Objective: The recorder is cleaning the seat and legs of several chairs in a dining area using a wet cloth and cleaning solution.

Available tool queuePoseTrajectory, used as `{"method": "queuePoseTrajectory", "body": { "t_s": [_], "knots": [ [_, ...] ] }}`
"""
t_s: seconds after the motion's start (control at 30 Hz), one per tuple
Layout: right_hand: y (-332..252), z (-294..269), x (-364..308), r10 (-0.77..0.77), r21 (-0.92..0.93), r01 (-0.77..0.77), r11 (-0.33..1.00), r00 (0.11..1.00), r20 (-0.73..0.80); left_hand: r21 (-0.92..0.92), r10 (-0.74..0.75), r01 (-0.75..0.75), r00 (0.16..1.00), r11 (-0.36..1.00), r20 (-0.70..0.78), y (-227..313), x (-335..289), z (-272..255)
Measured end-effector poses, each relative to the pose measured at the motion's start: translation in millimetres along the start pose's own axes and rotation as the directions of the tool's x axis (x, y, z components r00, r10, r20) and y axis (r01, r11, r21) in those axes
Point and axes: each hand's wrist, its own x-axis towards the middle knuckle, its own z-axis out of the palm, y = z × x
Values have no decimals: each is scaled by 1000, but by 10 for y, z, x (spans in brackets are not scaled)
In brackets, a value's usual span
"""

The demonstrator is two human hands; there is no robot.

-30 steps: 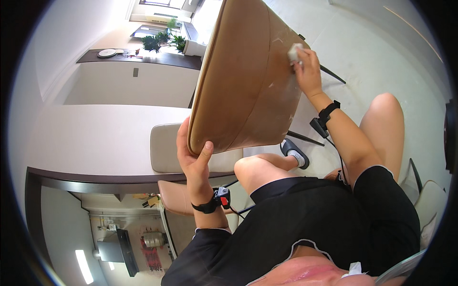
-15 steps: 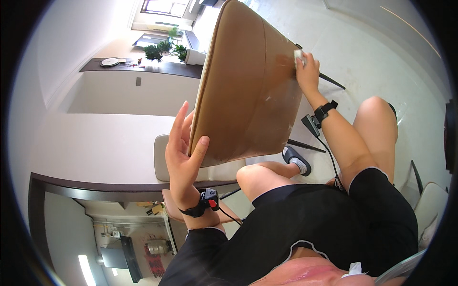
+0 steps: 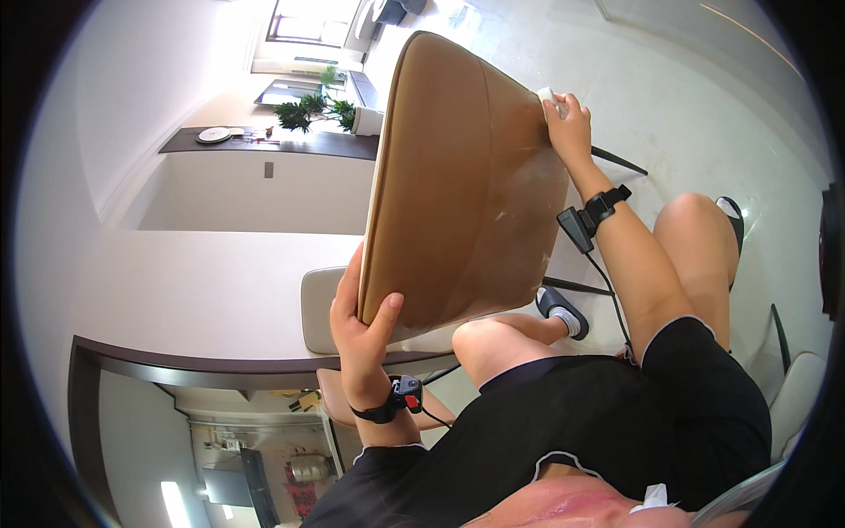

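Left hand point(image 3: 359, 327) clasps the brown chair point(image 3: 466, 194) by its lower-left corner; right hand point(image 3: 572, 136) pinches a white wad point(image 3: 547, 94) at the chair's upper-right corner. Beyond the chair's left edge stands a green plant point(image 3: 297, 114).

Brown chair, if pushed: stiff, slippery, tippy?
Brown chair is probably stiff: no sag shows where the left hand grips its edge. It has a smooth sheen, so it may feel somewhat slick. Its slim dark legs suggest it could slide or tip if pushed hard, though its weight can't be judged here.
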Motion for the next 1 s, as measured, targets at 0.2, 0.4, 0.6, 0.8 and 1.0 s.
{"method": "queuePoseTrajectory", "body": {
  "t_s": [0.2,0.4,0.6,0.8,1.0],
  "knots": [
    [-1347,-383,-230,-158,269,121,955,980,123,-37,-10,8,999,999,-42,-26,-53,16],
    [-285,-79,330,-131,195,106,975,984,119,-87,-11,10,1000,996,-12,17,0,97],
    [-964,-235,-139,-153,198,139,970,986,61,-44,16,-17,999,999,-43,-112,-43,9],
    [-1302,-197,-354,-551,328,622,711,782,-291,-61,10,-13,999,998,-53,-48,-63,8],
    [-675,-133,-359,-151,208,176,962,980,-130,-53,3,-5,999,999,-38,31,-22,45]
  ]
}}
